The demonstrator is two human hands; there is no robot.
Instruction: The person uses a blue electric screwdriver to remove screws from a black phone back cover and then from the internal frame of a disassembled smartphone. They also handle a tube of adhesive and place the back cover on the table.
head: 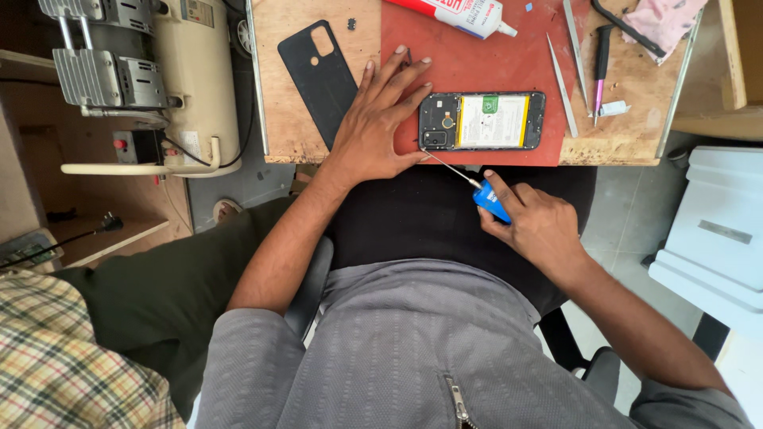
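Desk (318,147): a wooden top, on which a red mat (477,71) is laid; the opened phone is taken as landmark.
Opened phone (482,121): laid flat on the mat, back cover removed, battery exposed.
Back cover (319,78): set aside left of the phone, well apart.
Left hand (373,131): spread open, pressed flat against the phone's left end.
Right hand (536,222): closed around a blue-handled screwdriver (469,181), below the phone; its tip is met at the lower left corner.
Technique: the phone is best kept pinned, the driver seated squarely in the screw.
Tweezers (563,86): right of the phone.
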